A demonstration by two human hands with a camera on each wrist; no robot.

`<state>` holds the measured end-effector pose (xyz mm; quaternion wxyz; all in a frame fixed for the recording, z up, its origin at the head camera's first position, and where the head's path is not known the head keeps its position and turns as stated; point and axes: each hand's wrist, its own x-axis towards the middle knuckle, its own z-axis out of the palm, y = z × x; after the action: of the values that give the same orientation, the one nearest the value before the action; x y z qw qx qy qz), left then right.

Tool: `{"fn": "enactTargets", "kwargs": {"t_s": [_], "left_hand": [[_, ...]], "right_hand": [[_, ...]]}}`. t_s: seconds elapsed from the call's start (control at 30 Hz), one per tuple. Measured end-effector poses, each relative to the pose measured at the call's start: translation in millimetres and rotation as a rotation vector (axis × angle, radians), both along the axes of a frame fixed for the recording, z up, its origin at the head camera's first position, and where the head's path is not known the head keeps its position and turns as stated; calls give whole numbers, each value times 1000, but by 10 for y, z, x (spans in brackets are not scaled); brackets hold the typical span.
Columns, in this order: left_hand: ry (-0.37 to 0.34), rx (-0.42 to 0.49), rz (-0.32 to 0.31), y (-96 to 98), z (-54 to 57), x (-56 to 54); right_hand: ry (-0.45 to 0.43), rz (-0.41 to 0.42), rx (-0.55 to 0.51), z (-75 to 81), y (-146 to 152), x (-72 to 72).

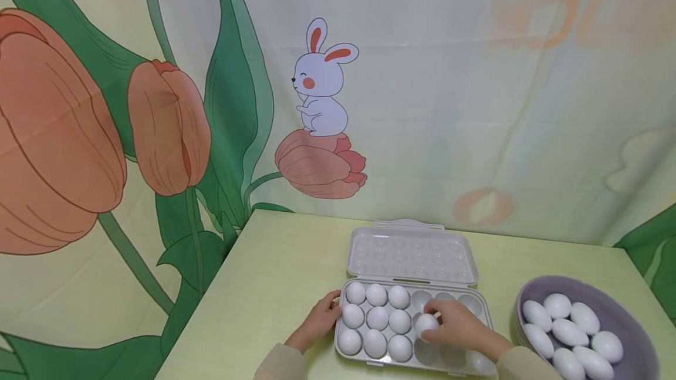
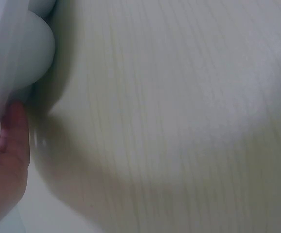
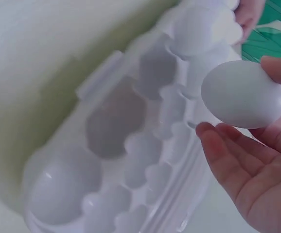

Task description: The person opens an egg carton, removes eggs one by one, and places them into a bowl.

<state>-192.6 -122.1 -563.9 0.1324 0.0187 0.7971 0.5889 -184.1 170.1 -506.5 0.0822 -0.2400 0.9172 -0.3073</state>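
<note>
An egg carton [image 1: 364,360] in pale plastic lies on the table, its lid [image 1: 412,254] folded back toward the wall. White eggs [image 1: 377,318] fill three columns on its left; round hollows [image 3: 116,124] show on its right. My left hand [image 1: 320,320] grips the carton's left edge, with fingers under the rim in the left wrist view. Between the thumb and fingers of my right hand [image 1: 458,326] is a white egg [image 3: 242,94], held over the hollows beside the filled columns.
To the right stands a purple-grey bowl [image 1: 636,333] with several white eggs [image 1: 569,332] in it. Behind the light wooden table [image 1: 285,263] hangs a cloth [image 1: 433,104] printed with tulips and a rabbit.
</note>
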Motion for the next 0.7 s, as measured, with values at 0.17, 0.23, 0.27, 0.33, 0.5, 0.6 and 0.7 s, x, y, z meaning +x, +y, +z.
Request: {"fn": "enactTargets", "kwargs": {"t_s": [0.17, 0.23, 0.27, 0.33, 0.5, 0.6, 0.7], "left_hand": [[-7, 6, -2, -15, -88, -32], [-8, 8, -3, -14, -93, -34], [-8, 10, -3, -14, -96, -35], [-5, 11, -5, -12, -101, -36], [-7, 9, -6, -11, -104, -33], [-7, 12, -4, -14, -106, -35], [-5, 16, -2, -18, -108, -36]], "right_hand": [[-43, -16, -64, 115, 120, -87], [-39, -29, -69, 159, 177, -120], [-34, -38, -66, 190, 207, -129], [-16, -57, -57, 259, 273, -139], [-28, -116, -63, 443, 478, -159], [-75, -162, -68, 530, 627, -179], [-97, -205, -57, 596, 778, -198]]}}
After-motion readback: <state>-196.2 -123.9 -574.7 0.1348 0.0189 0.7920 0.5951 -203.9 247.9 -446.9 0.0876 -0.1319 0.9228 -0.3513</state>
